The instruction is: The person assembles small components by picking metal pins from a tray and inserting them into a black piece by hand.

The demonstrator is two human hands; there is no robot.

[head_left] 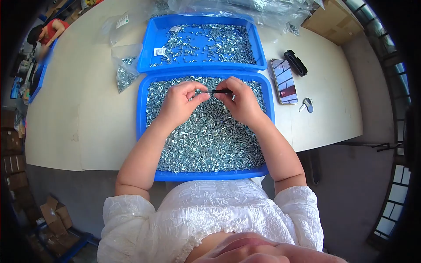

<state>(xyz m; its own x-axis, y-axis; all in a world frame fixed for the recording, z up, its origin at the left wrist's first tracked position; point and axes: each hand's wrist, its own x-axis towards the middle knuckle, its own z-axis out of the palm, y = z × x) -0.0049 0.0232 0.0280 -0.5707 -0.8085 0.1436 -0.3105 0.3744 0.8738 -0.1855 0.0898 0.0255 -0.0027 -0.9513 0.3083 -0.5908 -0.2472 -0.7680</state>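
A: What is the left hand [182, 103] doing?

B: Its thumb and finger pinch a small shiny piece [204, 92]. It looks like metal, but it is too small to tell its full shape.

A: And the right hand [240, 100]?

B: It pinches a thin black stick [222, 91], smooth and dark. The stick points at the left hand, and its tip is right by the shiny piece. Nobody can tell if they touch.

A: What is under both hands?

B: A big blue tray [140, 114] with round corners. It is full of metal bits [210, 142], short, hard and shiny like little tubes. They make a bumpy heap.

A: What is past the hands?

B: A second blue tray [201, 69], with more bits spread thinly and some smooth blue bottom showing. To the left of it, past the left hand, a crinkly clear bag [126, 74] holds bits too.

A: What is to the right of the right hand?

B: A flat phone [284, 82] with a glassy front lies on the pale, smooth desk [101, 109]. A rounded black case [296, 63] is just beyond it, and a small key [306, 105] lies nearer the person.
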